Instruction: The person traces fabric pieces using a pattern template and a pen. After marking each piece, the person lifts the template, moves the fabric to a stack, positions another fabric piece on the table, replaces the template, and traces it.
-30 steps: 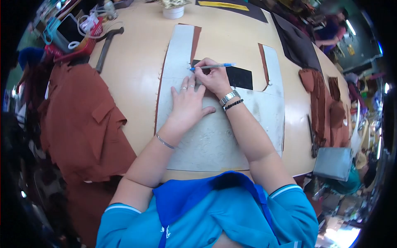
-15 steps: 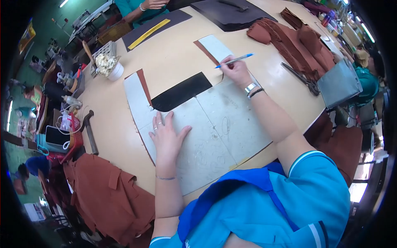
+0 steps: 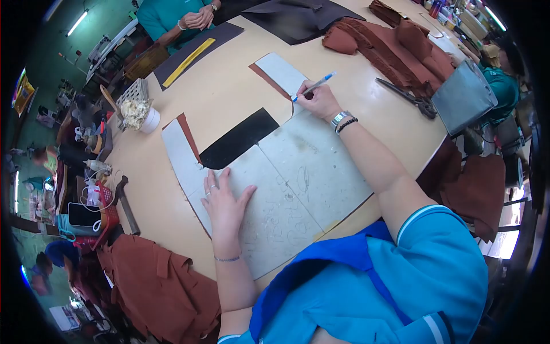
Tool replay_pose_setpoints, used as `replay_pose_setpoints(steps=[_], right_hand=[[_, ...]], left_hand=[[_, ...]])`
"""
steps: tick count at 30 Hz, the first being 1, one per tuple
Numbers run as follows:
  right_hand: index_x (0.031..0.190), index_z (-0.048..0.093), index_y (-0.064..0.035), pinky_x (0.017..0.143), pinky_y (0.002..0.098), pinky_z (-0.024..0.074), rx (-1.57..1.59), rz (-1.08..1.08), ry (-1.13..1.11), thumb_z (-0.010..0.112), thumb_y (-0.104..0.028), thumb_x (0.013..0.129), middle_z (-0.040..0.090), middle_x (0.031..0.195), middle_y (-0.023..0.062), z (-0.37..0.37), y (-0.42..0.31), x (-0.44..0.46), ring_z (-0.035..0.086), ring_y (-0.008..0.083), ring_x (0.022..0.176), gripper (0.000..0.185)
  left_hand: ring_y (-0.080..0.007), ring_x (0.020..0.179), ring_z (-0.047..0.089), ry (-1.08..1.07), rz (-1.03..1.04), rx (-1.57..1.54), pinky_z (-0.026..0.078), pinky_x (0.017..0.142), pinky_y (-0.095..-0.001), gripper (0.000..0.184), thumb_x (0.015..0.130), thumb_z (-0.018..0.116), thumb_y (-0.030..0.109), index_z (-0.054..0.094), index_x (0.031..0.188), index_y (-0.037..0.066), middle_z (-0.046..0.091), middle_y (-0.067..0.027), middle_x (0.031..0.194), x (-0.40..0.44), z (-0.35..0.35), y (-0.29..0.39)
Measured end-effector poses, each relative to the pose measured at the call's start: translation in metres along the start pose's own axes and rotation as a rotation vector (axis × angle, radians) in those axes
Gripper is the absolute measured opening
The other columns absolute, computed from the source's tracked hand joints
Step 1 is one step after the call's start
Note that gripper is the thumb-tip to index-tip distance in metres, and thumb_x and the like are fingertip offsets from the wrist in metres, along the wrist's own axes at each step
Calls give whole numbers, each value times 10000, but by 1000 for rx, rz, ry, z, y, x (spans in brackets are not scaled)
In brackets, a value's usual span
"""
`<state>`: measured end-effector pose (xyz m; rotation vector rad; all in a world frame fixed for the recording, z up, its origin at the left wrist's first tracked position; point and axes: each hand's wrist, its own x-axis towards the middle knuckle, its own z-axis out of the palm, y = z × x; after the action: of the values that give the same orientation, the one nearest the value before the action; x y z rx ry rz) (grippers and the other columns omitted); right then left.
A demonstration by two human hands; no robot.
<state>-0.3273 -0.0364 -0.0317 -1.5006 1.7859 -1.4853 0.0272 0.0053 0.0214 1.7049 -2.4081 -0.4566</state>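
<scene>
A large grey pattern board [image 3: 286, 198] with handwriting and two upright arms lies on the table in front of me. Reddish-brown leather [image 3: 191, 137] shows along its edges underneath. My left hand [image 3: 225, 202] rests flat on the board's left part, fingers spread. In my right hand [image 3: 319, 103] is a blue-capped pen [image 3: 316, 86], gripped between fingers and thumb. Its lower end is at the inner corner of the board's right arm. A black rectangular piece [image 3: 240, 139] lies in the gap between the two arms.
Brown leather pieces [image 3: 157, 281] hang at the left table edge; more brown pieces [image 3: 395, 51] lie at the far right near large scissors [image 3: 409, 98]. A hammer [image 3: 127, 206] and a white pot [image 3: 150, 120] stand left. Across the table, a person's hands [image 3: 197, 18] are near a yellow strip [image 3: 189, 63].
My right hand has turned the pen more upright and brought its lower end to the board's inner corner. The whole view has shifted slightly. My left hand stays flat on the board.
</scene>
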Motion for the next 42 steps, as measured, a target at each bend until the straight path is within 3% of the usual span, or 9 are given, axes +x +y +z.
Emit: replay_pose_setpoints(steps=[7,10,16,22,25,31,35,38,42], right_hand=[[805,649,-21,594,260,460,-9,-12,0,656,-174,783,608,644,28,0,-4,-1,558,86,617,155],[806,658,-26,609,253,460,-11,28,-10,646,-164,779,623,680,25,-2,-5,-1,560,84,641,141],[974,644,-43,673,251,476,451,279,116,604,-217,930,679,827,23,-31,-23,-21,600,89,733,185],[949,590,-30,692,358,489,-519,0,-45,577,-233,965,637,777,145,-106,-35,-113,617,288,736,204],[941,586,-25,701,366,485,-446,20,-65,619,-216,936,624,780,165,-121,-49,-147,610,331,765,193],[1013,627,-18,675,285,490,202,396,63,728,-224,867,649,827,24,-134,-38,-150,607,111,768,273],[1084,647,-10,678,256,505,467,626,-41,749,-249,852,670,904,23,-147,-75,-146,615,98,764,349],[1130,648,-3,770,299,527,175,418,-296,739,-301,860,679,1000,72,-151,-60,-150,637,151,860,412],[1162,634,18,914,350,478,-405,35,-58,697,-321,893,664,1078,105,-174,-50,-155,608,203,1003,437]], left_hand=[[-384,1434,241,12,4,-4,249,1080,-650,769,793,723,511,457,1397,115,282,-228,1536,-1,3,-3],[-388,1423,267,25,0,9,264,1095,-585,737,793,735,490,472,1378,128,317,-249,1514,-1,1,-1],[-399,1431,243,-10,-2,16,244,1092,-640,776,797,723,507,446,1403,109,293,-238,1528,-1,-1,0],[-416,1435,231,21,-14,43,228,1104,-639,772,835,664,538,423,1424,101,267,-256,1537,-4,7,7],[-420,1436,230,-60,7,56,218,1104,-644,796,846,644,541,394,1446,82,260,-261,1539,-15,1,9],[-386,1455,205,-9,106,-107,203,1135,-588,868,826,675,530,328,1488,89,239,-258,1551,-45,7,-21],[-348,1474,168,101,-235,137,158,1151,-574,953,816,662,578,247,1517,84,217,-249,1563,-71,2,-9],[-341,1478,155,137,-241,82,127,1156,-577,989,824,623,619,199,1531,73,207,-247,1566,-65,15,-21],[-345,1478,151,262,-260,-158,111,1162,-571,913,896,502,627,188,1530,49,212,-245,1565,-54,30,-44]])
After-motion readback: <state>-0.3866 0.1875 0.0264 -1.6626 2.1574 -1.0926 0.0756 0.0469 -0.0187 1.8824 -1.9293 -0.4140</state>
